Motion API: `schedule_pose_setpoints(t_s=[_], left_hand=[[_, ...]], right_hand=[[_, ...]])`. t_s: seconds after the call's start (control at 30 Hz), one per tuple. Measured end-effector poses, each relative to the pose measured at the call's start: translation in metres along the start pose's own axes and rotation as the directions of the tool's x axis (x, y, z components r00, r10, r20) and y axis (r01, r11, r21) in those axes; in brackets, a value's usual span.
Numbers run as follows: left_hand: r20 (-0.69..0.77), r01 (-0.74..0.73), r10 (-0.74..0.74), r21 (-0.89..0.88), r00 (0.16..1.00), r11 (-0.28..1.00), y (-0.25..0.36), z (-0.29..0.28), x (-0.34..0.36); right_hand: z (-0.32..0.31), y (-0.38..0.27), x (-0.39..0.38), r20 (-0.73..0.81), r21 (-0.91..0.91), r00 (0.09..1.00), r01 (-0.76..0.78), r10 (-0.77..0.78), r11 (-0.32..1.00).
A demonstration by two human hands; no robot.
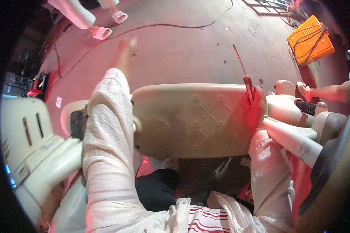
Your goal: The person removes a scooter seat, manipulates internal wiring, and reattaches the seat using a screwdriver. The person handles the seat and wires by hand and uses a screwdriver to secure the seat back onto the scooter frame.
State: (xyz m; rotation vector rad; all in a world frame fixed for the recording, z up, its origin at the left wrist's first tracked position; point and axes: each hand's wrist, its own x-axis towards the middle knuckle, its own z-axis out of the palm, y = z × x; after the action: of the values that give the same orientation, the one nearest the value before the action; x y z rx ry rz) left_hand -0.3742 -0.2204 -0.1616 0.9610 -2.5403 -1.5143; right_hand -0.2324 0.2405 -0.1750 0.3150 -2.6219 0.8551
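A cream moulded plastic panel [171, 124] with a raised lattice pattern lies across in front of me. At its right end my right hand [257, 106] is closed round the handle of a screwdriver [248, 82]. The screwdriver's long thin shaft points away from me and slightly left. My left hand [127, 48] reaches out past the panel's far left edge, above the floor. It is smeared by motion, so its fingers and anything in them cannot be made out.
Cream plastic parts [27, 120] stand at my left, and a white tube [295, 139] runs along my right. An orange box [310, 40] wrapped in dark cable sits at the far right. A cable [159, 25] crosses the floor near a person's pink slippers [102, 33]. Another person's foot [304, 91] shows right.
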Motion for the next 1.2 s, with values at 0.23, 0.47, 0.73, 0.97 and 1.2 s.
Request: schedule_pose_setpoints(t_s=[0.23,0.47,0.73,0.97,1.2], left_hand=[[0.171,-0.175,0.126,0.313,0.977,0.933,-0.001,0.071,0.045],[0.798,-0.586,0.128,0.313,0.589,0.747,0.041,0.142,0.008],[0.785,-0.605,0.095,0.388,0.613,0.695,0.013,0.115,0.04],[0.755,-0.438,0.138,0.212,0.641,0.874,0.049,0.114,-0.004],[0.393,-0.231,0.262,-0.126,0.881,0.965,0.064,0.095,-0.08]], right_hand=[[0.018,-0.011,-0.004,-0.025,0.011,0.993,-0.111,0.111,0.994],[0.015,-0.013,0.0,-0.017,-0.028,0.998,-0.055,0.054,0.998],[0.014,-0.016,0.003,-0.072,-0.087,0.997,0.001,-0.007,0.996],[0.015,-0.013,-0.008,-0.11,-0.122,0.991,-0.085,0.072,0.989],[0.017,-0.022,-0.003,-0.143,-0.096,0.989,0.008,-0.022,0.995]])
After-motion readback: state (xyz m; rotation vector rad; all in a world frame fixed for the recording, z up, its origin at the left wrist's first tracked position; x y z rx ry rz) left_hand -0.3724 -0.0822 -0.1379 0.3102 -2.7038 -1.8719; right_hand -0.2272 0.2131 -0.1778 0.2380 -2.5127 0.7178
